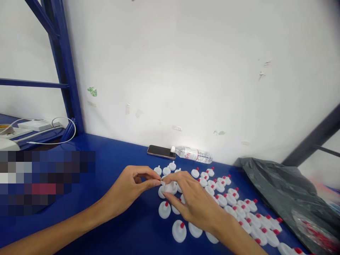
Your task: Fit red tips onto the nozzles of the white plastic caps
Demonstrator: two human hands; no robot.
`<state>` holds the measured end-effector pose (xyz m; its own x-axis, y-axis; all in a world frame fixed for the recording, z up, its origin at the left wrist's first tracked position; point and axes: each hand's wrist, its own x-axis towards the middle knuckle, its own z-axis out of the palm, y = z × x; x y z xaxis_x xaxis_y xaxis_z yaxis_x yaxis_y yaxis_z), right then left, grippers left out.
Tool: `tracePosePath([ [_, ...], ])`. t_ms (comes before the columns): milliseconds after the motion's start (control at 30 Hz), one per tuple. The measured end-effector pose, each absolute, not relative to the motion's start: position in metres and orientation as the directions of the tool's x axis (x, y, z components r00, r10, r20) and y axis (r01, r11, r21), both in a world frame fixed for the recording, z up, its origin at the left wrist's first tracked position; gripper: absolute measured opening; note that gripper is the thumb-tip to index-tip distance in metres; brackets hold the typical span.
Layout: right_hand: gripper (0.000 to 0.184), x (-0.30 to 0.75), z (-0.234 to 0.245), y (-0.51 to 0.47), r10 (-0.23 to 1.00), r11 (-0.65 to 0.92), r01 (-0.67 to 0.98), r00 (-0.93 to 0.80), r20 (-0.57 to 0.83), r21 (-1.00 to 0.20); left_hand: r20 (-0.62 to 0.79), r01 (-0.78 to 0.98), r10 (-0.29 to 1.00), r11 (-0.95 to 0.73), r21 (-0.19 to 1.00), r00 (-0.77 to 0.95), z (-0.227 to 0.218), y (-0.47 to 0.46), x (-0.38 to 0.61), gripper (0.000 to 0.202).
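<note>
In the head view, a white plastic nozzle lid, round and domed with a narrow spout, is held just above the table, whose blue surface is smooth and faintly glossy. Similar matte lids lie scattered beneath and to the right: many wear short red caps on their spouts, while a few uncapped lids sit behind the hands, their tips plain white.

The right hand reaches in from the lower right, knuckles arched, its grip pinching the lid by the rim between thumb and curved index finger. The left hand comes from the lower left with thumb and forefinger pressed together at the spout – a sliver of red shows there, too small to make out. The fingertips of both hands nearly meet.

Beyond the lids, a dark-screened phone lies flat near the wall, with a clear ribbed water bottle on its side, white cap over the phone's corner. At right spreads a creased dark-grey plastic bag; a transparent bag of red pieces lies on it. Blue metal posts and a white cable stand left – a pixelated patch covers what is below. The right hand and forearm hide some lids.
</note>
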<state>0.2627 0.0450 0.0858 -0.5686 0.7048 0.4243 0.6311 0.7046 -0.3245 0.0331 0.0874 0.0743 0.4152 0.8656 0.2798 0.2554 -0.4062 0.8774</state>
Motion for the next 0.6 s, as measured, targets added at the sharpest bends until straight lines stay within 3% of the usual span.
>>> tracePosePath([
  [167,0.034,0.265,0.081,0.048,0.674,0.728,0.601,-0.54,0.503,-0.33,0.321,0.329,0.835,-0.487,0.809,0.446,0.07,0.09,0.032,0.022],
  [333,0.026,0.264,0.076,0.046,0.639,0.752,0.588,-0.536,0.552,-0.299,0.451,0.403,0.717,-0.682,0.61,0.531,0.062,0.09,0.028,0.026],
  [467,0.021,0.26,0.072,0.044,0.543,0.808,0.559,-0.587,0.601,-0.185,0.523,0.407,0.609,-0.791,0.456,0.597,0.057,0.084,0.026,0.029],
  [600,0.027,0.256,0.069,0.043,0.412,0.837,0.548,-0.644,0.644,0.013,0.577,0.412,0.545,-0.838,0.357,0.609,0.055,0.08,0.025,0.029],
])
